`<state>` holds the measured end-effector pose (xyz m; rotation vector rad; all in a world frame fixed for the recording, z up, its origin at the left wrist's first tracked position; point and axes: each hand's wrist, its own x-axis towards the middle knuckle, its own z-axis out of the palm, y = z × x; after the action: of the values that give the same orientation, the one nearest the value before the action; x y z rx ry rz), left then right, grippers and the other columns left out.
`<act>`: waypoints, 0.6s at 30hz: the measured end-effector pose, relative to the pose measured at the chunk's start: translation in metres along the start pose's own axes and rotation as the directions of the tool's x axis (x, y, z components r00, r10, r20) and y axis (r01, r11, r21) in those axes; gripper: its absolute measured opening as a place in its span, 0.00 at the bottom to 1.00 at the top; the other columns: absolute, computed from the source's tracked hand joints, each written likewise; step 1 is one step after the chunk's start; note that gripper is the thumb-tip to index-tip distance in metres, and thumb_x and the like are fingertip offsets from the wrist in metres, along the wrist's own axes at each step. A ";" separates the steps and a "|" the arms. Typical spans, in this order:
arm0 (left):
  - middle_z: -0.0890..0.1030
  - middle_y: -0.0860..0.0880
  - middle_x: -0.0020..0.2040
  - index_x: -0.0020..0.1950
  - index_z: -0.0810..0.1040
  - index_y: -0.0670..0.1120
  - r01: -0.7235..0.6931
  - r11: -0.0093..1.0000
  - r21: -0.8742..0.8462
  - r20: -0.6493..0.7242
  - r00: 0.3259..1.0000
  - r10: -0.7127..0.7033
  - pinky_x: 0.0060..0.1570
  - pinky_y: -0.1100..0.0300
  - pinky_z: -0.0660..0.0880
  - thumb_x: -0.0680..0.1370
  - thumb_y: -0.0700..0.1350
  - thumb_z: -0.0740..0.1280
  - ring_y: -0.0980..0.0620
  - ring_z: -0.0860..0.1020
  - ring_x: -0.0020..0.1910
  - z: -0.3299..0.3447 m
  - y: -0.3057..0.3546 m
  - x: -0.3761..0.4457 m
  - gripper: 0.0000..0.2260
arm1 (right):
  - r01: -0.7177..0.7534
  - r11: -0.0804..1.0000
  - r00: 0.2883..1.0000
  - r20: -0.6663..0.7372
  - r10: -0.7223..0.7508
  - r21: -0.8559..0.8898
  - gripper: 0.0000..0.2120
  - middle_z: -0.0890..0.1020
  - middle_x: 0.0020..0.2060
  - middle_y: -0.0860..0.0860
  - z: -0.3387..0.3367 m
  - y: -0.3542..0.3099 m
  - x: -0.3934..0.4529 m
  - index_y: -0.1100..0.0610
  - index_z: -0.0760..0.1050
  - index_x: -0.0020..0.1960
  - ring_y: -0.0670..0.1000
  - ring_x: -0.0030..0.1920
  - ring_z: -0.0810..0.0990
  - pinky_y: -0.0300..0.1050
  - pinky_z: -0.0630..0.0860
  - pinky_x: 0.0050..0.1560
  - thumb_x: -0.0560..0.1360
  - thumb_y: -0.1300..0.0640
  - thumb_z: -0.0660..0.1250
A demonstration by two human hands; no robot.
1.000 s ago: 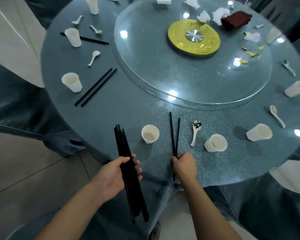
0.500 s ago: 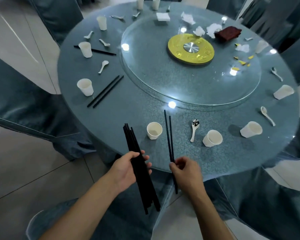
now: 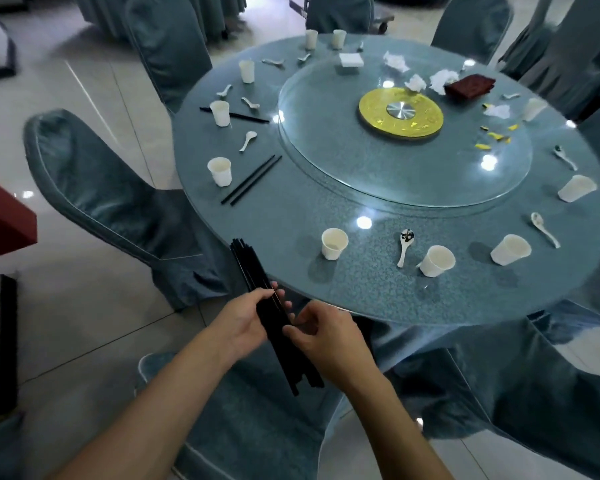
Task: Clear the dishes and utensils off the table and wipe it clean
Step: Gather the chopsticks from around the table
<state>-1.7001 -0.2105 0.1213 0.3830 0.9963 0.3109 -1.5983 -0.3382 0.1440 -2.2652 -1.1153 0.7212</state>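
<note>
My left hand (image 3: 245,320) grips a bundle of black chopsticks (image 3: 253,271) in front of the near edge of the round table (image 3: 378,299). My right hand (image 3: 326,334) pinches the same bundle from the right side. On the table lie several white cups, the nearest cup (image 3: 334,243) just right of the bundle. A white spoon (image 3: 404,244) lies between that cup and a tipped cup (image 3: 437,260). Another pair of black chopsticks (image 3: 252,180) rests at the left beside a cup (image 3: 219,171).
A glass turntable (image 3: 326,161) with a gold centre disc (image 3: 400,114) fills the table's middle, with crumpled tissues (image 3: 440,81) and a dark red cloth (image 3: 470,85) at the back. Covered chairs ring the table, one chair (image 3: 94,188) at left, another chair (image 3: 243,410) under my arms.
My right hand lifted the pair of chopsticks off the table and brought it into the bundle in my left hand. My view pulled back and shifted left.
</note>
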 end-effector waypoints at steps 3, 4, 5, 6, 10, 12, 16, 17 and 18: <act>0.81 0.46 0.40 0.48 0.78 0.45 0.000 1.000 -0.028 -0.001 1.000 0.000 0.46 0.48 0.77 0.83 0.38 0.59 0.46 0.79 0.42 -0.022 0.012 -0.015 0.09 | 0.069 0.998 0.994 -0.089 -0.070 -0.015 0.11 0.79 0.37 0.45 0.008 -0.015 -0.001 0.50 0.75 0.43 0.45 0.39 0.77 0.46 0.75 0.43 0.75 0.42 0.68; 0.80 0.46 0.40 0.47 0.78 0.45 0.004 0.999 -0.049 0.002 1.000 -0.004 0.47 0.47 0.77 0.83 0.38 0.59 0.46 0.79 0.42 -0.028 0.017 -0.019 0.10 | 0.088 0.995 0.988 -0.123 -0.092 -0.037 0.10 0.78 0.38 0.45 0.010 -0.018 0.001 0.50 0.75 0.44 0.47 0.40 0.77 0.47 0.75 0.44 0.76 0.43 0.67; 0.80 0.46 0.40 0.46 0.78 0.45 0.009 0.998 -0.065 0.006 1.000 -0.009 0.48 0.47 0.77 0.83 0.38 0.59 0.46 0.78 0.42 -0.035 0.023 -0.023 0.10 | 0.105 0.992 0.983 -0.146 -0.114 -0.070 0.09 0.78 0.40 0.46 0.013 -0.022 0.004 0.49 0.75 0.46 0.49 0.42 0.76 0.49 0.75 0.46 0.77 0.44 0.66; 0.80 0.46 0.41 0.46 0.78 0.45 0.009 0.998 -0.069 0.013 1.000 -0.009 0.49 0.47 0.76 0.83 0.38 0.59 0.46 0.78 0.42 -0.042 0.030 -0.027 0.10 | 0.118 0.987 0.978 -0.158 -0.134 -0.106 0.09 0.78 0.42 0.47 0.016 -0.026 0.007 0.50 0.76 0.48 0.50 0.44 0.77 0.50 0.75 0.48 0.77 0.45 0.65; 0.81 0.46 0.42 0.46 0.79 0.44 -0.004 0.998 -0.055 0.060 0.998 0.007 0.50 0.46 0.77 0.81 0.38 0.61 0.46 0.80 0.42 -0.072 0.066 -0.041 0.09 | 0.137 0.969 0.966 -0.191 -0.176 -0.205 0.11 0.79 0.51 0.50 0.037 -0.048 0.022 0.51 0.76 0.58 0.53 0.52 0.78 0.50 0.73 0.56 0.79 0.48 0.65; 0.81 0.46 0.42 0.47 0.79 0.44 -0.004 0.999 -0.035 0.083 0.997 0.007 0.50 0.47 0.77 0.81 0.38 0.62 0.46 0.80 0.43 -0.088 0.089 -0.046 0.08 | 0.127 0.963 0.959 -0.217 -0.180 -0.237 0.13 0.78 0.55 0.50 0.052 -0.065 0.032 0.51 0.76 0.62 0.53 0.56 0.77 0.51 0.72 0.59 0.79 0.49 0.65; 0.82 0.46 0.42 0.48 0.79 0.44 0.014 0.999 0.044 0.112 0.993 -0.019 0.48 0.47 0.78 0.81 0.38 0.62 0.46 0.80 0.43 -0.122 0.142 -0.050 0.07 | 0.063 0.967 0.955 -0.266 -0.130 -0.248 0.14 0.79 0.57 0.52 0.090 -0.104 0.052 0.53 0.76 0.63 0.56 0.56 0.77 0.53 0.74 0.58 0.78 0.51 0.66; 0.82 0.47 0.42 0.48 0.79 0.45 0.024 0.997 0.067 0.119 0.992 -0.032 0.47 0.48 0.79 0.81 0.38 0.62 0.47 0.80 0.42 -0.130 0.155 -0.050 0.07 | 0.042 0.969 0.955 -0.275 -0.111 -0.244 0.15 0.79 0.57 0.52 0.100 -0.114 0.057 0.53 0.76 0.63 0.57 0.56 0.77 0.53 0.74 0.58 0.78 0.51 0.66; 0.82 0.47 0.42 0.48 0.79 0.45 0.032 0.995 0.090 0.126 0.991 -0.043 0.45 0.49 0.80 0.82 0.38 0.62 0.47 0.80 0.42 -0.139 0.168 -0.051 0.07 | 0.021 0.970 0.955 -0.282 -0.091 -0.240 0.16 0.79 0.58 0.52 0.110 -0.124 0.063 0.53 0.75 0.64 0.57 0.57 0.78 0.53 0.73 0.59 0.78 0.52 0.66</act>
<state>-1.8579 -0.0584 0.1673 0.4579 0.8928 0.2063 -1.7054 -0.1982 0.1290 -2.4236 -1.1639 0.2271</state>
